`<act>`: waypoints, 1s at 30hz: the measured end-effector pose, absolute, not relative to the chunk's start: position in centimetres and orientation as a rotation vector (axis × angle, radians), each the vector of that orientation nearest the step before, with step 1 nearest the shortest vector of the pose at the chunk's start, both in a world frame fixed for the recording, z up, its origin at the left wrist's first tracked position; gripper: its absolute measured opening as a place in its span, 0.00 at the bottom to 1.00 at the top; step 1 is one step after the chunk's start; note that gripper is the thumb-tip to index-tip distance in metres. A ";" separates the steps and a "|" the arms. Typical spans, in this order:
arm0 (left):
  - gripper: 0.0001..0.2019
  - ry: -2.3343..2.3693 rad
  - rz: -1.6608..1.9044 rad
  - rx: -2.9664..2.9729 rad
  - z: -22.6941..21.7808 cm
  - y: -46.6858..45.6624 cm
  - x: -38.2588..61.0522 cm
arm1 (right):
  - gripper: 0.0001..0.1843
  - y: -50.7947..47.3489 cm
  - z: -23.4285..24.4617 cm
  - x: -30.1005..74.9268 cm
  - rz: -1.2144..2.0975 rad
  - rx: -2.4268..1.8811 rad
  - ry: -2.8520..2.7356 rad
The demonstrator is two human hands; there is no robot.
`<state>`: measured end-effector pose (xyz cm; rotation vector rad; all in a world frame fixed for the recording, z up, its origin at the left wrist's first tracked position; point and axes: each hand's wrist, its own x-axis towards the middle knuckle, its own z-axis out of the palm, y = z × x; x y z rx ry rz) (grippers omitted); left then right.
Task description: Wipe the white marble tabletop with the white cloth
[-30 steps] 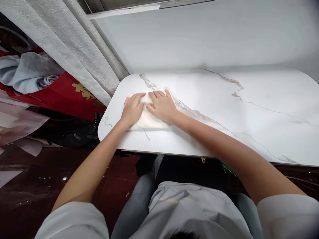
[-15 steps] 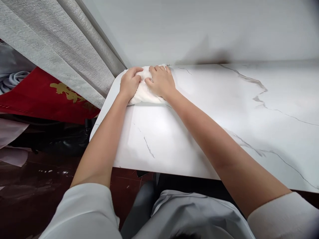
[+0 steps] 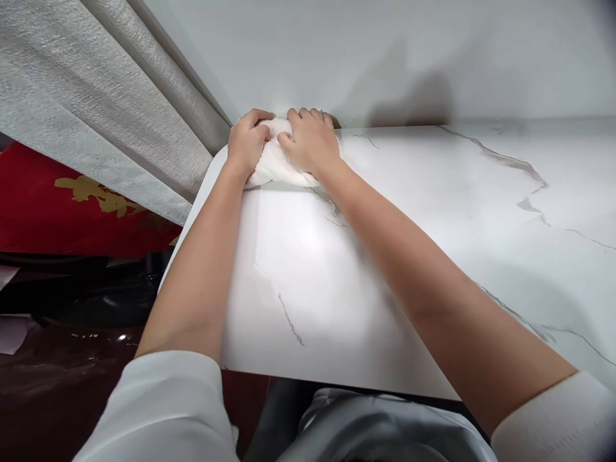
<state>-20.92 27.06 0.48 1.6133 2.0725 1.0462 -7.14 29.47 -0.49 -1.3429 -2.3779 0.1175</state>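
Note:
A bunched white cloth lies at the far left corner of the white marble table, right against the wall. My left hand grips its left side with curled fingers. My right hand presses on its right side, fingers bent over the top of the cloth. Both arms stretch far forward across the tabletop. Most of the cloth is hidden under my hands.
A grey curtain hangs at the left, beside the table's corner. Red fabric with gold markings lies lower left, over a dark glossy floor. A pale wall backs the table.
Both hands have pushed the cloth away from me, from the near left part of the table to the far corner by the wall. The fingers have curled tighter on the cloth.

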 end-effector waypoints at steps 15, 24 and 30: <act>0.24 2.009 0.990 1.679 0.7 26.2 -21.6 | 0.43 29.1 -1.5 -8.5 0.079 -1.290 -2.323; 0.25 1.967 1.074 1.679 -0.2 19.5 -24.5 | 0.26 21.3 -0.4 -9.0 0.054 -1.223 -2.491; 0.27 2.013 1.042 1.679 0.2 11.8 -24.8 | 0.25 14.5 -0.4 -9.2 0.118 -1.127 -2.461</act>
